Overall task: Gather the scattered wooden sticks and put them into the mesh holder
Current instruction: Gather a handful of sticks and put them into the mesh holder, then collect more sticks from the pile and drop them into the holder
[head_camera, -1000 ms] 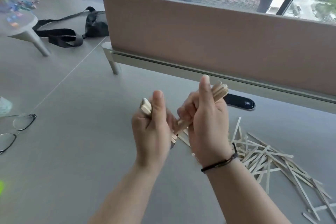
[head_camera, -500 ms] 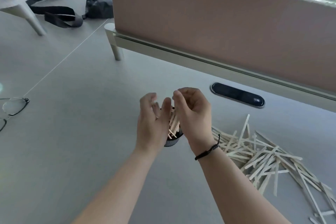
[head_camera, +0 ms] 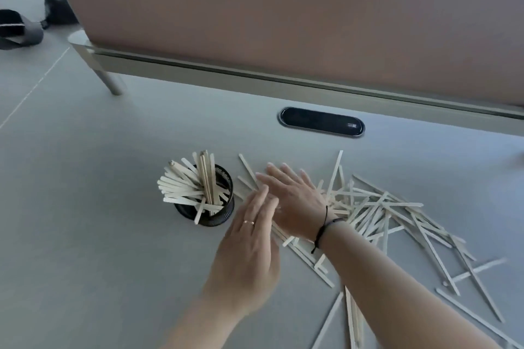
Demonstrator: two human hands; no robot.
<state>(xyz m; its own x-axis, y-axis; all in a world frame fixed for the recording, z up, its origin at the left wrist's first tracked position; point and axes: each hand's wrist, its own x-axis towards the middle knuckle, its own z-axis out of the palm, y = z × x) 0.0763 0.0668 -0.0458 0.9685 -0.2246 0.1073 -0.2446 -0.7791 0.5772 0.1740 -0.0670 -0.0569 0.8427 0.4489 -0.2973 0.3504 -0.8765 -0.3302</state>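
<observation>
Wooden sticks (head_camera: 187, 193) now fan out of the black mesh holder (head_camera: 221, 210) — the bundle gripped a second ago is delivered — and both flat, empty hands, left hand (head_camera: 249, 238) and right hand (head_camera: 295, 201), have moved to the loose pile (head_camera: 397, 215) just beside it, so another batch comes next.

Pale wooden sticks (head_camera: 365, 207) — black mesh holder (head_camera: 219, 207) — grey table (head_camera: 85, 235), dusty-pink divider (head_camera: 283, 8).

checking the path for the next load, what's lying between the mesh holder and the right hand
In the head view, a few loose sticks lie on the table between the mesh holder and the right hand; the left hand's fingertips reach in too.
</observation>
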